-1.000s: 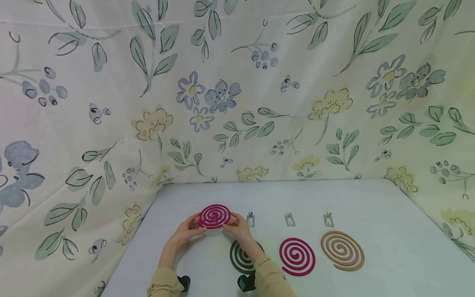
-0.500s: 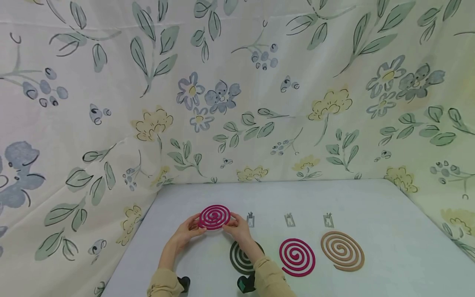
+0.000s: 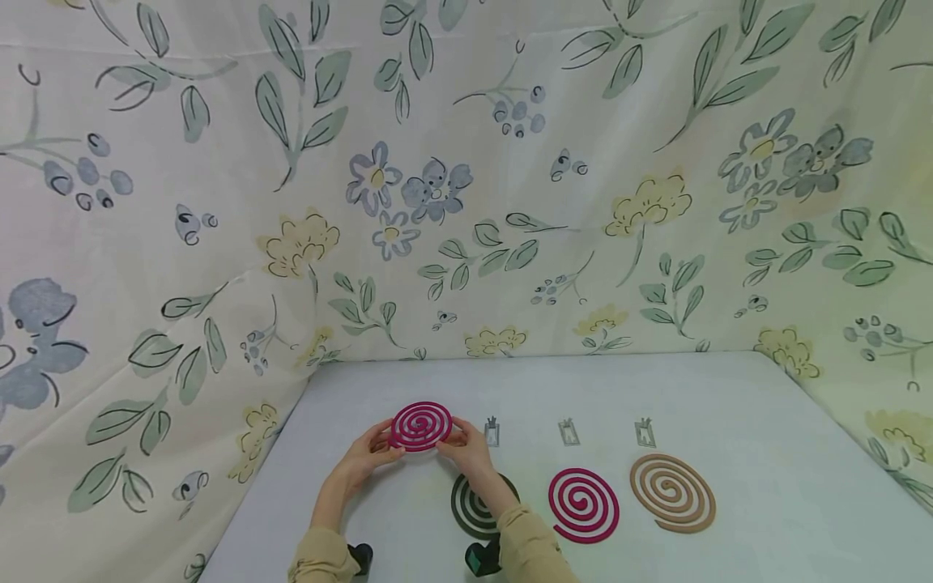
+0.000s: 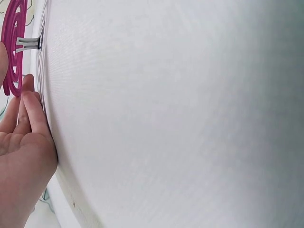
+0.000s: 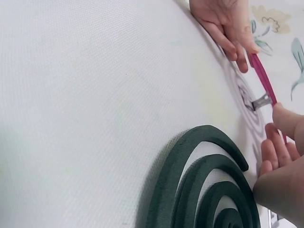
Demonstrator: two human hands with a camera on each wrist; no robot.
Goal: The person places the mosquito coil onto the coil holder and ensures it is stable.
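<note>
Both hands hold a magenta mosquito coil level, a little above the tabletop. My left hand pinches its left edge, thumb on top and fingers below. On the opposite edge, my right hand grips it the same way. Under the coil's middle is a small metal stand, reaching down toward the table in both wrist views. A dark green mosquito coil lies flat by my right wrist, partly hidden under that forearm in the head view.
A second magenta coil and a tan coil lie to the right on the white table. Behind the coils three flat metal stands lie in a row. Floral cloth hangs around the table's back and sides.
</note>
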